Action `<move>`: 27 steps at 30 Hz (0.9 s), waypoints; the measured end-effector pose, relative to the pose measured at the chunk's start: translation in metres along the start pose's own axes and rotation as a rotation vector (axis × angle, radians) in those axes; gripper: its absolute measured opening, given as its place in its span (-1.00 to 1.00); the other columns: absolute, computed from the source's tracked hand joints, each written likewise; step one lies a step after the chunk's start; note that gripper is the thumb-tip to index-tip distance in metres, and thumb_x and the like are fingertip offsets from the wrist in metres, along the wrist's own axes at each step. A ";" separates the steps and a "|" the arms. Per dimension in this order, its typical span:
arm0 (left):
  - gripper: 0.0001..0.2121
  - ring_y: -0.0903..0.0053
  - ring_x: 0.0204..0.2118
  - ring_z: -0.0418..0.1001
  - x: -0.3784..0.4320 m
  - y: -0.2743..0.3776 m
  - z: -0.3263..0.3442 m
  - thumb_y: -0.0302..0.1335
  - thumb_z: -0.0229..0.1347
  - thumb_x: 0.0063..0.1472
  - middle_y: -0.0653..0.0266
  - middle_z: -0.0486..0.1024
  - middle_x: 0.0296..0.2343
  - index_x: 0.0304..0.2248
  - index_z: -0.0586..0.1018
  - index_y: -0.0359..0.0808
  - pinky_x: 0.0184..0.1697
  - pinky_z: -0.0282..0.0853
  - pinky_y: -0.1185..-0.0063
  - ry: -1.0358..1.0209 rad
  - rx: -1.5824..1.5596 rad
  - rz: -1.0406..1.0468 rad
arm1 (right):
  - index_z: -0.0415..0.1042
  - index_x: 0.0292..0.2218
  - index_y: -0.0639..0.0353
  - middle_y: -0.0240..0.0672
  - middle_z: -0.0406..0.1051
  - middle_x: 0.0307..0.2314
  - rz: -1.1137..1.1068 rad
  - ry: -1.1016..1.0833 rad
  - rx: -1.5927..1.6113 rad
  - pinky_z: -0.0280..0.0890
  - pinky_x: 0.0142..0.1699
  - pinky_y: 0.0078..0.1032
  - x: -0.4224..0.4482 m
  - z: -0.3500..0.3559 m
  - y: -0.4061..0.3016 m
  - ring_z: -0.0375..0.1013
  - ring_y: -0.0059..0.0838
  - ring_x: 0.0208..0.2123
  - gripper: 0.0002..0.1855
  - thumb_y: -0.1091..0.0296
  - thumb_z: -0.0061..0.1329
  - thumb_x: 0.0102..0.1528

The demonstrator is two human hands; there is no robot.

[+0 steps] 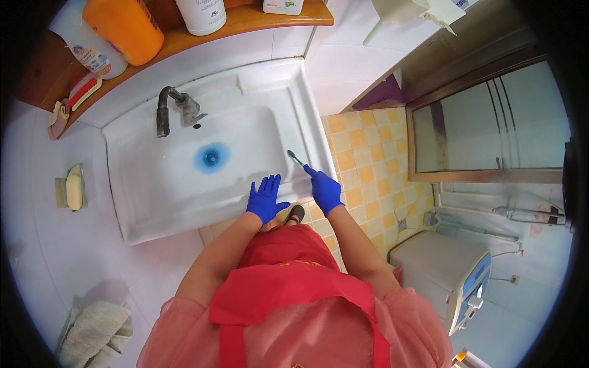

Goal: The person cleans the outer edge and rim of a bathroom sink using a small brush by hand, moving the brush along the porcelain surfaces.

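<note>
In a blue glove, my right hand (326, 189) grips a dark green toothbrush (296, 158) by its handle. The brush head points left over the right rim of a white ceramic sink (294, 110); I cannot tell whether the bristles touch it. My left hand (267, 198), gloved in the same blue, holds nothing and has its fingers spread at the front edge of the sink. Blue liquid or stain (210, 158) surrounds the drain in the basin. A dark, worn faucet (181, 108) rises from the back of the sink.
Above the sink, a wooden shelf (248, 24) bears an orange bottle (123, 30), a white spray-type bottle (94, 55) and a red scrub brush (84, 92). Soap (74, 188) sits in a wall dish at left. A washing machine (439, 267) stands at right, near a glass-paned door (487, 124).
</note>
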State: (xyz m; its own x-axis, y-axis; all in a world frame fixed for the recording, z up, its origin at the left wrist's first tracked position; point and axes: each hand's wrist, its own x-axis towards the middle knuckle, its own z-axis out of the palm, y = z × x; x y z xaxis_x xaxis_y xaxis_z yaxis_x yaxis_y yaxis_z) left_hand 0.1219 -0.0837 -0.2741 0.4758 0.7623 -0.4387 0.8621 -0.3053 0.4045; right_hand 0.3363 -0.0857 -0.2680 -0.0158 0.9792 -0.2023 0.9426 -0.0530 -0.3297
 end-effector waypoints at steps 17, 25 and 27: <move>-0.17 0.27 0.23 -0.10 0.005 0.002 -0.002 0.05 -0.04 0.09 0.13 -0.04 0.17 0.19 -0.08 -0.24 0.21 -0.25 0.13 -0.009 0.019 0.046 | 0.30 0.02 -0.36 -0.23 0.37 -0.50 0.041 0.179 0.127 0.29 -0.41 -0.31 0.035 0.005 0.002 0.39 -0.21 -0.51 -0.53 0.40 -0.26 0.10; -0.16 0.28 0.24 -0.12 0.006 -0.002 0.000 0.06 -0.04 0.09 0.11 -0.06 0.18 0.19 -0.10 -0.24 0.21 -0.26 0.13 0.003 0.018 0.047 | 0.32 0.00 -0.35 -0.24 0.36 -0.51 0.108 0.178 0.091 0.29 -0.43 -0.33 0.044 -0.008 0.007 0.39 -0.21 -0.53 -0.53 0.41 -0.27 0.09; -0.16 0.28 0.24 -0.12 0.006 0.001 -0.001 0.06 -0.04 0.09 0.10 -0.05 0.17 0.20 -0.12 -0.22 0.21 -0.25 0.13 -0.026 0.037 0.044 | 0.33 0.00 -0.34 -0.25 0.36 -0.52 0.062 0.193 0.109 0.29 -0.44 -0.34 0.045 0.001 0.002 0.39 -0.22 -0.53 -0.53 0.41 -0.26 0.09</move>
State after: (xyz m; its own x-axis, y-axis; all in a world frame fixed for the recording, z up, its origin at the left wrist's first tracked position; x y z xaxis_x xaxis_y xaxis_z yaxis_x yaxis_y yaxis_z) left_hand 0.1255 -0.0791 -0.2758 0.5175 0.7324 -0.4424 0.8458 -0.3597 0.3940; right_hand 0.3375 -0.0422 -0.2790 0.1147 0.9922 -0.0486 0.8979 -0.1245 -0.4221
